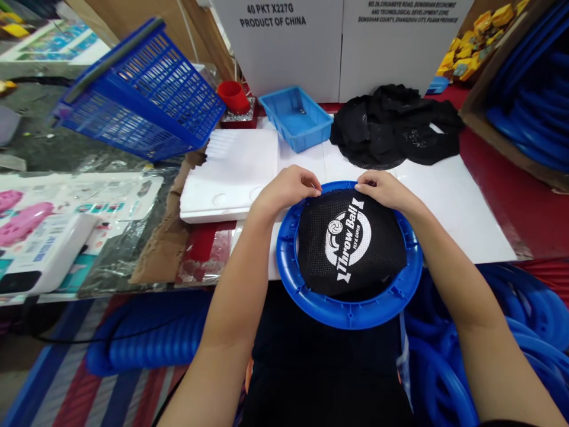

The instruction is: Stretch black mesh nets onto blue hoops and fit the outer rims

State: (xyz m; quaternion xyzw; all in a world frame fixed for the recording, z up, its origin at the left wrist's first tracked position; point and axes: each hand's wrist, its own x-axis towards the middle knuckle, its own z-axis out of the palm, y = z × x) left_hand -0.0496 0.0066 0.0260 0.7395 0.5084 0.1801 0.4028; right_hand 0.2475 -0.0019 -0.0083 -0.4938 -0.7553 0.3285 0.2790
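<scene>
Both hands work at the far edge of a round blue plastic ring [351,311] that lies partly on a white sheet [448,196] on the table and hangs over its near edge toward the person. A black mesh net printed with a white "Throw Ball" logo [351,243] is spread across the ring's opening, covering most of it.

The left hand [288,188] has its fingers curled down and pinched together on the mesh at the ring's far rim. The right hand [384,190] mirrors it just beside, fingers bent and closed on the same edge of the net, the two sets of fingertips near each other but apart.

Beyond the hands lie a heap of loose black mesh nets [395,127], a small blue plastic tray [297,117] and a red plastic cup [233,96]. A tilted blue plastic basket [142,95] stands to the left, with a white foam slab [231,178] beneath it. Stacks of further blue rings [528,320] sit low on the right
</scene>
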